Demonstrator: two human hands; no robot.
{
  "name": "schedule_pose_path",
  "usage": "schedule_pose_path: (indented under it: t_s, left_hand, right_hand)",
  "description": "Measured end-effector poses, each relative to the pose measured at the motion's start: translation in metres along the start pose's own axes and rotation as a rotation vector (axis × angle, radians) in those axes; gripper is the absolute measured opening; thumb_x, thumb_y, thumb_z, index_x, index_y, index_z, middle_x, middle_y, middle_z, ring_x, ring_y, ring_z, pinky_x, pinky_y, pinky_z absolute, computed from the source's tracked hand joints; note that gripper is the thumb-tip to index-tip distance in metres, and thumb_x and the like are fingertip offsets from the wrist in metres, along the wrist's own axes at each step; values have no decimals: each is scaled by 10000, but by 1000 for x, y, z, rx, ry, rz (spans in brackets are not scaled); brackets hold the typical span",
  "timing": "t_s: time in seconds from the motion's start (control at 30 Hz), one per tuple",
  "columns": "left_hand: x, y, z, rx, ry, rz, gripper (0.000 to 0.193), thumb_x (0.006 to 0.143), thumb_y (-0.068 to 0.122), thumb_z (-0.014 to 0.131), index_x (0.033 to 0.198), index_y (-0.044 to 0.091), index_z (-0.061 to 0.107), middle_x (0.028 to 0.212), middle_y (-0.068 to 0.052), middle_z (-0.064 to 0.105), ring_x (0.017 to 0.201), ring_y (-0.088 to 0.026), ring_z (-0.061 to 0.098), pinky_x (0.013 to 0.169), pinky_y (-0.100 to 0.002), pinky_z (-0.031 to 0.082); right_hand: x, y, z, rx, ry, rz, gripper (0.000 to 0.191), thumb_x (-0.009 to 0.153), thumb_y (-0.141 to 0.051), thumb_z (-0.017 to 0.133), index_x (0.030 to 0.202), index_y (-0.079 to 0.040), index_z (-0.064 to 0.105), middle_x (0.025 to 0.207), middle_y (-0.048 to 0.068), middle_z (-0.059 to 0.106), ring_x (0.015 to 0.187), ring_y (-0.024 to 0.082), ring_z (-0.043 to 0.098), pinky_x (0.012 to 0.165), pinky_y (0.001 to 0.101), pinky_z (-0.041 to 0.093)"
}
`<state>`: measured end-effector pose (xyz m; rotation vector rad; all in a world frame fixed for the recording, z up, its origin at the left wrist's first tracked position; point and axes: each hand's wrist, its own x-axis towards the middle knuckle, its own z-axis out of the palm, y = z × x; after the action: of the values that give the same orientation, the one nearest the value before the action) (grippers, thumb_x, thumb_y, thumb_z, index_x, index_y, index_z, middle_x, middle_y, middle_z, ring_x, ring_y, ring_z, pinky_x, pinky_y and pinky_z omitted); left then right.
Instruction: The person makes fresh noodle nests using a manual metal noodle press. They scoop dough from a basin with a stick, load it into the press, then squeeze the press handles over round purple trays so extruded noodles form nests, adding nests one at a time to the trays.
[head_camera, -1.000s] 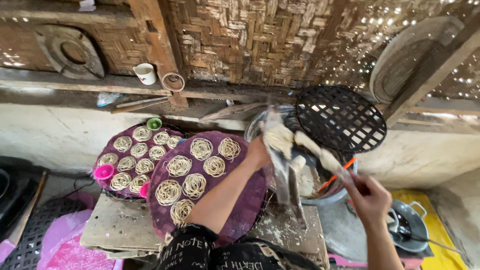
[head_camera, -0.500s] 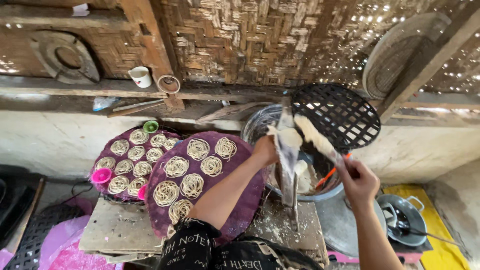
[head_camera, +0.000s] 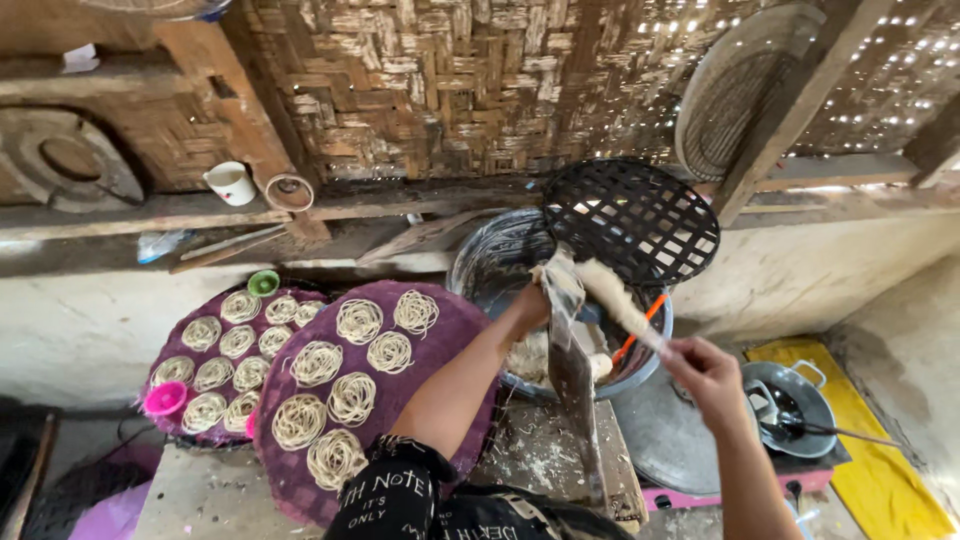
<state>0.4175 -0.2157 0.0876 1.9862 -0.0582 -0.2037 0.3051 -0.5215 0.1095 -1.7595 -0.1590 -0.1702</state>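
Watching my right hand (head_camera: 712, 378) pinch the near end of a dough-coated stick (head_camera: 615, 300), fingers closed on it, the stick's long axis slanting up and to the left toward the press (head_camera: 565, 300). My left hand (head_camera: 528, 305) sits right at the press, over the grey bucket (head_camera: 480, 262); its fingers curl out of sight behind the press, so I cannot tell how firmly they grip. So the stick runs from right hand to left, tip touching the press, and the left hand is nearer that meeting point. Purple mats (head_camera: 440, 345) of noodle coils (head_camera: 352, 397) lie well left on the tabletop (head_camera: 200, 495).
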Motion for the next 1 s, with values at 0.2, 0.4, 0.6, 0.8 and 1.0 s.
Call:
schedule_pose_path:
  t_s: [0.2,0.4,0.6,0.8,1.0]
  left_hand:
    - [9,5,28,360,-78,-63,593,867,475,667,1335,111,653,1354,-152,656,1261,-354,605,996,-433,516]
    - [2,14,31,376,-59,-65,538,845,433,666,1282,121,698,1315,-164,679,1222,-372,634,977,-452,535]
    - [-1,19,34,356,-77,-55,511,848,402,669,1253,92,703,1290,-185,686,1197,-378,651,956,-450,542]
    - [-6,21,45,226,-109,-12,485,851,372,673,1224,63,708,1264,-206,694,1172,-384,667,934,-448,548]
    - [-27,37,58,233,-113,2,480,830,386,691,1185,68,742,1240,-204,709,1161,-373,673,926,-437,553]
  right_hand:
    - [29,-54,-23,-857,15,162,437,827,-539,758,1112,-212,807,817,51,771,767,196,721,716,380,544]
    - [46,-105,-15,-894,-104,73,432,803,-562,752,1080,-235,812,808,44,777,777,209,751,734,379,566]
    - [65,-153,-14,-1005,-120,-42,404,826,-552,765,1108,-266,813,866,42,786,824,210,741,748,384,562]
    - [78,-214,-28,-1238,-207,-328,337,823,-547,767,1055,-311,831,929,-14,794,786,200,735,706,360,571]
    - [94,-257,-36,-1427,-296,-476,359,785,-583,768,1032,-328,824,857,-38,775,688,179,717,614,325,543]
